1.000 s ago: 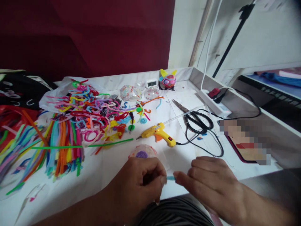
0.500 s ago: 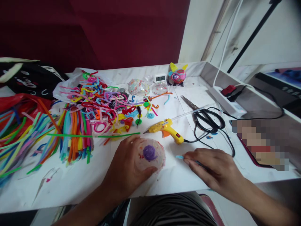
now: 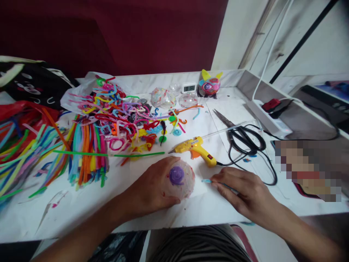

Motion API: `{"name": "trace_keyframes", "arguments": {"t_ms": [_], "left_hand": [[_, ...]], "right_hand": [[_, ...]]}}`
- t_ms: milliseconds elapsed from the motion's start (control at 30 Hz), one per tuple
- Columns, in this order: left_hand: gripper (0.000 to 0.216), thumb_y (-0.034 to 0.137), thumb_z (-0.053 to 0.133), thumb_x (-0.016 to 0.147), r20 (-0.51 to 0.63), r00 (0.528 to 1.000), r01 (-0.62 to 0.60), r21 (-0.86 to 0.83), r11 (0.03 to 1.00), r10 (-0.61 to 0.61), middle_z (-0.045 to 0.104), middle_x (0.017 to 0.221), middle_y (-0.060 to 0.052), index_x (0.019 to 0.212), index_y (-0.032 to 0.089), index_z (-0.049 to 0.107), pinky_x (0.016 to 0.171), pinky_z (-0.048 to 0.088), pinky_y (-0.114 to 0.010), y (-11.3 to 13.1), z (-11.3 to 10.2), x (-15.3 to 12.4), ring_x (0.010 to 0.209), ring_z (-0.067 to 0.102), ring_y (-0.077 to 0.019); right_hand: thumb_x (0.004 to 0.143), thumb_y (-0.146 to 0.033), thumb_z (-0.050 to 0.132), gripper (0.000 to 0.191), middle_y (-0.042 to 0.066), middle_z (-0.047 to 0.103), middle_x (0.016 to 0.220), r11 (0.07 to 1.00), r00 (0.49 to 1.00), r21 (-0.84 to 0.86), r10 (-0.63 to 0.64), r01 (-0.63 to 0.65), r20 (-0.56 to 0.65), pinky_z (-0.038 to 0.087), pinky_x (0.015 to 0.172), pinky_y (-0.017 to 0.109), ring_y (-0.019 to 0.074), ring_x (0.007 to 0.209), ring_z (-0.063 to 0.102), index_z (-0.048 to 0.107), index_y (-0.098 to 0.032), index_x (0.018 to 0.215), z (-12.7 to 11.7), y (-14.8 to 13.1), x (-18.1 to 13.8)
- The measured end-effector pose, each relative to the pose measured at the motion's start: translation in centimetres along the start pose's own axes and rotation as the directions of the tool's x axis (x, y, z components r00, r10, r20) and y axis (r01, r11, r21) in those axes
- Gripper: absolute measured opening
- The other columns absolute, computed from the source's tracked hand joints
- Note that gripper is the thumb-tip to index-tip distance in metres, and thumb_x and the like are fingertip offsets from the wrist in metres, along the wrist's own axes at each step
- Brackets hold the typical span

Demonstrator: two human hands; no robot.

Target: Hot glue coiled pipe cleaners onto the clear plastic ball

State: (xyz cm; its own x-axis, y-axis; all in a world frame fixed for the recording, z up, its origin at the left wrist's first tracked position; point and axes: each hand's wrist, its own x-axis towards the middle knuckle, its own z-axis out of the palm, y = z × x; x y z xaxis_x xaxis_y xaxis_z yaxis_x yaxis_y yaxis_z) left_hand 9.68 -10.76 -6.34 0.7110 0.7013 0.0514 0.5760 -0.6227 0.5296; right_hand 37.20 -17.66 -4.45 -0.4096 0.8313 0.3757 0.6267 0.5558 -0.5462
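My left hand [image 3: 149, 187] is curled around a clear, speckled plastic ball [image 3: 187, 183] at the table's front. A purple spiral coil [image 3: 176, 175] of pipe cleaner is on the ball's top. To the right, my right hand [image 3: 244, 189] pinches a thin light-blue pipe cleaner [image 3: 206, 181], its tip pointing at the ball with a gap between. Most of that piece is hidden by my fingers. Just beyond the ball lies a yellow hot glue gun [image 3: 200, 151], nozzle to the left. Black-handled scissors [image 3: 245, 140] rest behind its cord.
Loose pipe cleaners [image 3: 88, 153] lie bundled at the left, with a pile of bent colourful pieces [image 3: 117, 109] behind. A decorated ball figure [image 3: 209, 86], a small digital clock [image 3: 189, 87] and clear speckled domes [image 3: 163, 97] stand at the back. A power strip [image 3: 269, 118] lies right.
The view has shifted slightly, so things appear a little further right. The purple coil now sits nearer the ball's left side. Both hands keep their holds.
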Motion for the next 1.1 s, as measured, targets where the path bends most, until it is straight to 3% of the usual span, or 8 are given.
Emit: {"name": "trace_keyframes", "arguments": {"t_ms": [167, 300, 433, 500, 600, 767, 1100], "left_hand": [[0.095, 0.054, 0.077, 0.071, 0.106, 0.992, -0.068, -0.055, 0.996, 0.074, 0.041, 0.151, -0.008, 0.147, 0.030, 0.026, 0.117, 0.034, -0.049, -0.8, -1.5, 0.8, 0.140, 0.039, -0.0319], [0.078, 0.052, 0.071, 0.079, 0.081, 0.986, -0.146, -0.025, 0.989, 0.148, 0.045, 0.149, -0.006, 0.144, 0.031, 0.034, 0.116, 0.036, -0.045, -0.9, -2.0, 1.3, 0.139, 0.041, -0.0284], [0.068, 0.054, 0.064, 0.085, 0.054, 0.973, -0.228, 0.022, 0.973, 0.226, 0.048, 0.146, -0.008, 0.142, 0.026, 0.039, 0.116, 0.037, -0.042, -1.5, -2.1, 1.4, 0.137, 0.043, -0.0259], [0.067, 0.056, 0.063, 0.085, 0.024, 0.970, -0.243, 0.030, 0.970, 0.242, 0.051, 0.143, -0.008, 0.140, 0.025, 0.041, 0.115, 0.039, -0.040, -1.6, -2.3, 1.5, 0.135, 0.045, -0.0263], [0.047, 0.047, 0.057, 0.092, -0.108, 0.963, -0.246, 0.029, 0.969, 0.248, 0.058, 0.134, -0.006, 0.133, 0.025, 0.049, 0.110, 0.043, -0.035, -1.3, -3.0, 2.1, 0.127, 0.053, -0.0228], [0.019, 0.023, 0.055, 0.095, -0.295, 0.923, -0.244, 0.040, 0.969, 0.245, 0.067, 0.111, -0.003, 0.113, 0.020, 0.061, 0.094, 0.047, -0.020, 0.3, -4.6, 4.1, 0.105, 0.063, -0.0131], [0.014, 0.015, 0.054, 0.092, -0.284, 0.879, -0.379, 0.072, 0.923, 0.383, 0.065, 0.077, -0.001, 0.085, 0.015, 0.066, 0.069, 0.044, -0.025, 2.1, -4.3, 6.9, 0.075, 0.060, -0.0135]], "right_hand": [[0.095, -0.013, 0.051, 0.015, 0.011, 0.066, 0.085, 0.994, 0.997, -0.095, -0.056, 0.062, 0.061, 0.051, 0.066, 0.028, 0.0171, 0.077, 0.063, 0.065, -0.011, 0.099, 0.8, 0.8, 0.4], [0.093, -0.010, 0.052, 0.014, 0.009, 0.066, 0.077, 0.981, 0.990, -0.150, -0.115, 0.127, 0.088, 0.048, 0.064, 0.032, 0.0189, 0.074, 0.060, 0.066, -0.010, 0.090, 1.7, 1.1, 0.8], [0.091, -0.006, 0.051, 0.016, 0.010, 0.066, 0.083, 0.976, 0.989, -0.178, -0.108, 0.124, 0.099, 0.046, 0.065, 0.033, 0.0195, 0.077, 0.057, 0.066, -0.011, 0.088, 1.1, 1.0, 1.3], [0.092, -0.009, 0.053, 0.013, 0.010, 0.065, 0.086, 0.987, 0.995, -0.139, -0.072, 0.081, 0.063, 0.046, 0.067, 0.032, 0.0187, 0.080, 0.057, 0.066, -0.011, 0.093, 0.2, 1.1, 1.7], [0.093, -0.016, 0.056, 0.011, 0.007, 0.065, 0.089, 1.000, 1.000, 0.018, 0.025, -0.025, 0.006, 0.047, 0.072, 0.026, 0.0139, 0.082, 0.060, 0.066, -0.014, 0.098, -1.2, 1.2, 2.9], [0.092, -0.033, 0.061, 0.015, -0.001, 0.065, 0.078, 0.926, 0.951, 0.223, 0.287, -0.306, 0.112, 0.041, 0.060, 0.022, 0.0092, 0.068, 0.056, 0.067, -0.020, 0.087, -2.1, 1.4, 5.5], [0.087, -0.040, 0.064, 0.021, -0.002, 0.058, 0.072, 0.844, 0.911, 0.343, 0.381, -0.413, 0.159, 0.036, 0.058, 0.024, 0.0102, 0.065, 0.047, 0.067, -0.020, 0.086, -1.2, 0.6, 6.9]]}}
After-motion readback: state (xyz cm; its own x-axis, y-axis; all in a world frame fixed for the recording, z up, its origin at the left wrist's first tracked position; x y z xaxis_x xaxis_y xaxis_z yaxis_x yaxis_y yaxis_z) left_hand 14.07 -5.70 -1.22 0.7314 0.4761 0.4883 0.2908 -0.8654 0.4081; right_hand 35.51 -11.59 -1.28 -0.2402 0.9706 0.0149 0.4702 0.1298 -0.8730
